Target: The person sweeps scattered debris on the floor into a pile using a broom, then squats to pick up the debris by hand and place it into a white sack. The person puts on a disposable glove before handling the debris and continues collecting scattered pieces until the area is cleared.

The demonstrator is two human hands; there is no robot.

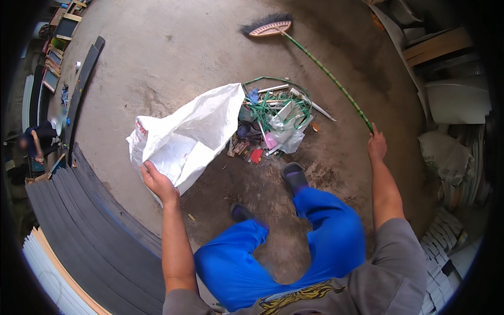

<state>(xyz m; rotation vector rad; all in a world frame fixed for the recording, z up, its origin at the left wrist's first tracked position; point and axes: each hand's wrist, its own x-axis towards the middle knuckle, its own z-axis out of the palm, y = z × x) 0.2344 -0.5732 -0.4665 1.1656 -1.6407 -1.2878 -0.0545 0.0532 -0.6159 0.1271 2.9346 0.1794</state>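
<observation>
My left hand grips the near rim of a large white woven sack, whose mouth gapes toward the right. Right beside that mouth lies a heap of rubbish: tangled green strapping, clear plastic film, white strips, and small scraps in red, pink and blue. Out to the right, my right hand is closed around the end of a broom's green patterned handle. The broom head, pinkish with dark bristles, rests on the floor beyond the heap, bristles pointing away from me.
Long dark grey panels are stacked along the left, with a dark beam beyond them. Another person is at the far left. Boards and a pale sack line the right side. My sandalled feet are close to the heap.
</observation>
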